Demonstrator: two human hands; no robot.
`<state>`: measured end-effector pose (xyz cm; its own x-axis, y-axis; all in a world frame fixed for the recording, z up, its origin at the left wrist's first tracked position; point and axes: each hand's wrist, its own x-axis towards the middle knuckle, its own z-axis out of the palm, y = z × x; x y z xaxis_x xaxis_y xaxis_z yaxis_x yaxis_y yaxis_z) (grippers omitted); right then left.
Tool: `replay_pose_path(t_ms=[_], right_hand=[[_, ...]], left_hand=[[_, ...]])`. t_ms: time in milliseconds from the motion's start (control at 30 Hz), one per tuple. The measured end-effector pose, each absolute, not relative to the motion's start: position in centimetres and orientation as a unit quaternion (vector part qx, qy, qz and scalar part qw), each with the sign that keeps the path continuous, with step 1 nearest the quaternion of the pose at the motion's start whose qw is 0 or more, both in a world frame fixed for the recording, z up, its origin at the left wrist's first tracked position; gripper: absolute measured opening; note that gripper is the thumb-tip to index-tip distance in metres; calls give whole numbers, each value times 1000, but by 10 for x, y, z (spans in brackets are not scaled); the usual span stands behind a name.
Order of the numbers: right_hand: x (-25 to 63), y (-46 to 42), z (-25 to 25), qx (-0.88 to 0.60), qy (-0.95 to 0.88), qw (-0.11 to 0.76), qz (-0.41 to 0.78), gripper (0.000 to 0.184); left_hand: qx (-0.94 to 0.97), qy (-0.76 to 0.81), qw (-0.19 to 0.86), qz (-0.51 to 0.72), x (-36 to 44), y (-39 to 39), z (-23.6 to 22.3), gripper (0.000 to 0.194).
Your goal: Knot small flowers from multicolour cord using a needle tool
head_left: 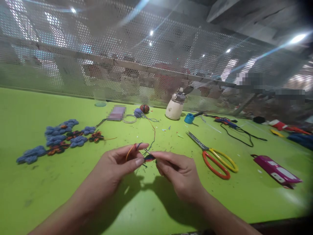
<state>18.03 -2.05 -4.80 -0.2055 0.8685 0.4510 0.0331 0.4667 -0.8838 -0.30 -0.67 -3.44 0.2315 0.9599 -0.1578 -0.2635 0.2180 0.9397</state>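
Note:
My left hand pinches a small dark blue and red crochet piece between thumb and fingers, with orange and dark yarn looped over its raised forefinger. Closed around a thin metal crochet hook, my right hand meets the piece from the right; most of the hook is hidden by the fingers. A strand of multicoloured yarn runs from the work back towards a dark red and black yarn ball. Beside that ball lies a blue-violet one.
Blue crocheted flowers and multicoloured ones lie left on the green table. Scissors, a magenta power strip and a glue gun are right. A white bottle stands before the perforated metal screen.

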Motion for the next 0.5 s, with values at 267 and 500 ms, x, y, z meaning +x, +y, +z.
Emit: replay_pose_path(t_ms=[267,500], right_hand=[[195,-16,-33,-344,-783,416,311,29],[201,-15,-26,-340,-814,359,305,33]], left_hand=[[525,433,589,435,-10,-3,-37,20],[557,439,568,418,-10,-8,-34,22]])
